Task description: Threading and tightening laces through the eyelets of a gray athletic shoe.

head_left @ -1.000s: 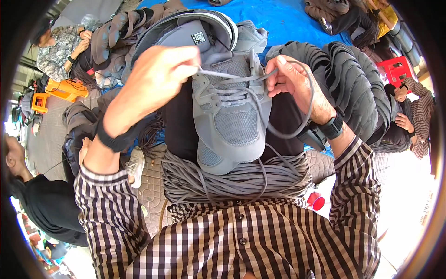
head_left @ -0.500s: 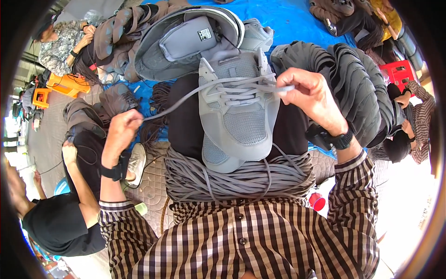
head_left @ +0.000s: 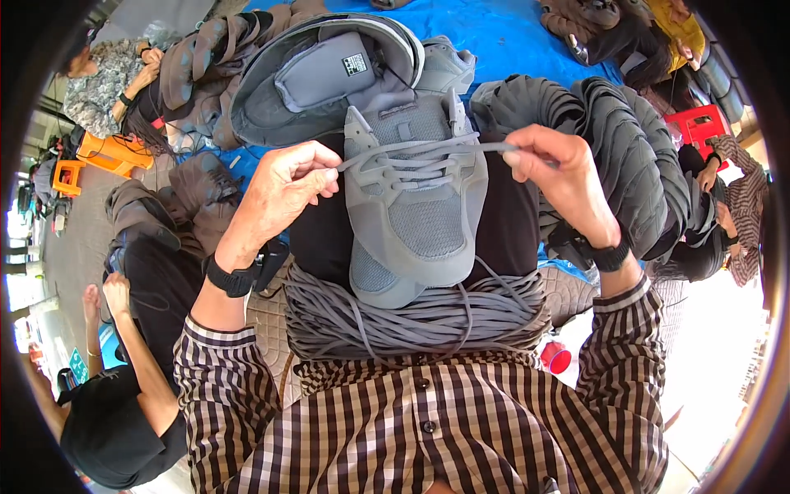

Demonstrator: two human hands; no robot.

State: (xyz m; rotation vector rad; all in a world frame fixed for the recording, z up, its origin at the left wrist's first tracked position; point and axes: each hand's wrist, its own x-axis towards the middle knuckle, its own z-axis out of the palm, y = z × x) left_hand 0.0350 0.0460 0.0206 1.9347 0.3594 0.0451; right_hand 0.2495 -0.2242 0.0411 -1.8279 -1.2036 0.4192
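Note:
A grey sneaker upper [head_left: 424, 222] rests on my lap with its toe toward me, partly over a second grey upper [head_left: 374, 276]. Grey shoelace [head_left: 411, 151] runs through its eyelets, crossing in rows over the tongue. To the left of the shoe, my left hand [head_left: 288, 185] pinches one end of the lace between thumb and fingers. On the other side my right hand [head_left: 555, 165] pinches the opposite end. Between my hands the lace is stretched nearly straight across the top of the shoe. A thick bundle of grey laces [head_left: 411, 317] lies across my lap near my waist.
Beyond the shoe stands a grey container [head_left: 247, 107] holding a grey insole. Stacked grey uppers [head_left: 634, 165] curve along the right; brown uppers [head_left: 197, 198] lie left. A blue tarp [head_left: 510, 41] covers the ground ahead. Another person [head_left: 123, 412] works close on the left.
My left hand has moved right and up, closer to the shoe, and the left length of lace between it and the shoe is shorter. My right hand has barely moved.

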